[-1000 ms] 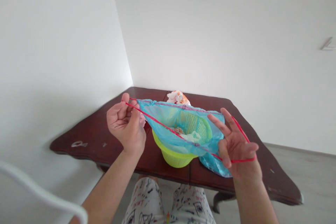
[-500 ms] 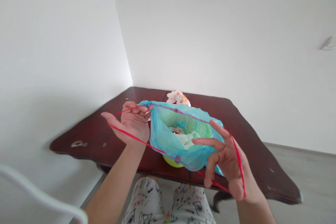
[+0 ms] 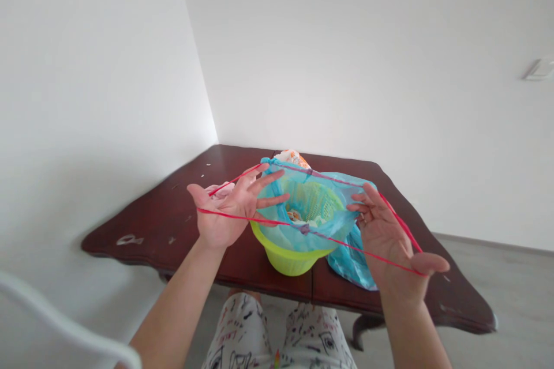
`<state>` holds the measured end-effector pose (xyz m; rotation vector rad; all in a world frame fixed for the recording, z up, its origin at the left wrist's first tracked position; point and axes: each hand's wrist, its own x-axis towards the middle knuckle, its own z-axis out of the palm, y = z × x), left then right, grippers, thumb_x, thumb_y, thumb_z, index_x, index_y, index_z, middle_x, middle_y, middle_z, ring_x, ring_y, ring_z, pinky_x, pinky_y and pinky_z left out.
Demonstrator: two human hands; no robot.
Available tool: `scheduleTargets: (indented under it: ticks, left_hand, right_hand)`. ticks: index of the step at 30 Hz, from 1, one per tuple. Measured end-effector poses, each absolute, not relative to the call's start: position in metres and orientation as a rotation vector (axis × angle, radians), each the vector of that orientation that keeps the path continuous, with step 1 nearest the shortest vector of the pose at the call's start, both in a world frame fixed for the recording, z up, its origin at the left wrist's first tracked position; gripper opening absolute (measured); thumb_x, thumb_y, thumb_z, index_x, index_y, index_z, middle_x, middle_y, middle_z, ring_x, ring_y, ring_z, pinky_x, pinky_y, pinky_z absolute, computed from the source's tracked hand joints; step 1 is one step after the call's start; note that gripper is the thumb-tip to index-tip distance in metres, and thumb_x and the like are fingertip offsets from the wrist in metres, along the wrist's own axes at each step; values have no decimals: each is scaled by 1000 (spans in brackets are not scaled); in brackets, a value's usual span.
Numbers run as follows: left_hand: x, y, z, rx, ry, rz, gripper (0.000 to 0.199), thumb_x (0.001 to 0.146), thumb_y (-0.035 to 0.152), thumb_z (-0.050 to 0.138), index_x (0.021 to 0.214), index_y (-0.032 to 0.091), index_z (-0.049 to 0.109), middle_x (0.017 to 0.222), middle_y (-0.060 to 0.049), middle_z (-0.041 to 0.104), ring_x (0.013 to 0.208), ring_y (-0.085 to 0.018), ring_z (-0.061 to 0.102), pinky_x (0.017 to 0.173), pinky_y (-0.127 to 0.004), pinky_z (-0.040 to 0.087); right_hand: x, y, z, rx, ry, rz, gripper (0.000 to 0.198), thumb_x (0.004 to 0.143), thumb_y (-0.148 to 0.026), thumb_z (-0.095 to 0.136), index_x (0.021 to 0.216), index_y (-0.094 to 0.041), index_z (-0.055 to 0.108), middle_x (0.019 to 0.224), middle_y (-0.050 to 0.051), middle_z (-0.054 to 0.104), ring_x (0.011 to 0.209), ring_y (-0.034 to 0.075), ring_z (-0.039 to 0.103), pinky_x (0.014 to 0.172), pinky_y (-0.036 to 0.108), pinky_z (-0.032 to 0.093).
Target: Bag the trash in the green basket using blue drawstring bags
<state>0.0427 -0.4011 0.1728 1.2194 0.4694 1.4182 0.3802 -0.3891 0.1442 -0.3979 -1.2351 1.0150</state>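
A light blue drawstring garbage bag hangs inside a lime-green perforated basket on the table, its mouth spread wide. Crumpled white and brownish waste lies inside. The bag's red drawstring is pulled out at both sides into taut loops. My left hand, palm up with fingers spread, carries the left loop over its thumb and fingers. My right hand holds the right loop the same way, stretched between its fingers and outspread thumb. Beneath the right hand lies more blue plastic.
The dark reddish-brown table has wavy edges and stands near two white walls. A white and orange crumpled package lies behind the basket. Pinkish crumpled material shows behind my left hand. A white cable-like strip crosses the lower left.
The left hand has moved right and its fingers have spread. My right hand has turned, its thumb swinging outward. The bag's mouth has shifted right, showing more of the green basket.
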Motion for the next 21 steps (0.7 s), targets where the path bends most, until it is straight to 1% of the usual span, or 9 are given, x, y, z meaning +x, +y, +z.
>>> scheduleTargets:
  ticks: [3,4,6,8,10,12,14,18,21]
  left_hand:
    - [34,-400,173,1328,462,1243,137,66,128,58,155,26,76,120,-24,86,95,-45,91,53,-38,67]
    - [32,-400,173,1359,471,1224,134,68,127,58,151,25,79,111,-21,86,84,-42,90,50,-37,65]
    - [29,-399,175,1409,511,1326,122,77,124,57,135,21,86,88,-14,82,63,-33,83,47,-35,61]
    - [27,-399,178,1426,577,1591,103,91,114,59,108,18,91,64,-7,69,47,-24,69,45,-33,57]
    - [28,-399,184,1385,632,1895,87,100,102,66,80,20,85,50,-2,53,43,-18,57,45,-30,52]
    - [31,-398,190,1325,653,2087,82,101,95,74,67,21,75,53,-1,49,46,-15,53,46,-29,48]
    - [36,-395,195,1320,621,2178,81,97,95,80,66,21,71,63,-2,56,54,-15,56,50,-28,50]
    - [49,-389,190,1398,612,2109,69,81,83,104,86,23,72,77,-1,66,61,-14,58,55,-26,50]
    - [57,-387,180,1516,769,1938,60,93,76,99,90,24,69,67,2,65,54,-13,51,52,-25,40]
  right_hand:
    - [380,-389,143,-427,-1217,1011,124,85,-124,42,152,-29,88,164,15,75,148,44,69,127,60,56]
    - [381,-389,143,-424,-1228,1028,125,87,-123,37,148,-27,90,158,16,79,141,43,73,122,61,59]
    - [386,-388,142,-404,-1232,1025,114,96,-117,36,127,-25,96,123,17,88,105,37,80,97,55,65]
    - [389,-385,141,-399,-1153,888,88,109,-101,49,98,-26,94,85,10,78,75,27,68,75,44,58]
    - [391,-382,141,-427,-994,624,64,115,-78,68,79,-27,84,73,4,64,72,24,59,71,39,49]
    - [389,-379,143,-467,-824,409,51,114,-60,81,74,-28,78,77,2,62,76,23,57,75,38,47]
    - [386,-377,146,-477,-738,345,46,113,-51,85,74,-28,77,82,2,63,80,23,57,77,38,47]
    - [373,-377,149,-429,-904,439,45,115,-63,78,88,-27,82,88,4,68,85,23,63,77,36,50]
    - [364,-380,147,-584,-1120,509,40,111,-62,85,95,-25,79,83,2,68,78,21,61,72,34,48]
